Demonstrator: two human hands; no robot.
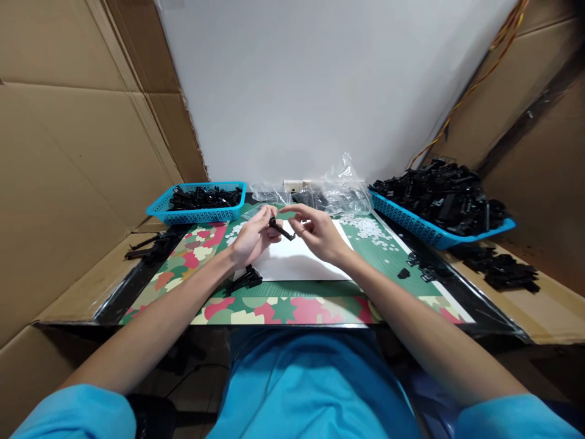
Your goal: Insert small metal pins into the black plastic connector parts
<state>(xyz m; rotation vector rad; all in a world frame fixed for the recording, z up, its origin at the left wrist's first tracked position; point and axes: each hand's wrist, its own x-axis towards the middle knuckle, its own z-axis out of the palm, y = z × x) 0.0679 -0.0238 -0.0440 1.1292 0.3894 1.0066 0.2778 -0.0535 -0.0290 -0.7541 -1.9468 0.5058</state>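
My left hand [256, 236] is closed around one end of a slim black plastic part [282, 228], which slants down to the right over a white sheet [297, 263]. Just right of the part is my right hand [320, 235], its index finger stretched toward the part's upper end and the other fingers bent. Thumb and index finger are apart, and I see nothing between them. Below my left wrist lie black plastic parts [247, 278] like the held one. Small white discs [365, 230] are scattered to the right of the sheet.
Blue baskets of black parts stand at the left [196, 215] and right [411, 225]. Clear plastic bags [342, 192] lie at the back. Loose black pieces [425, 267] and a black pile [507, 268] are on the right, more parts [148, 248] on the left. Cardboard walls [82, 140] flank the table.
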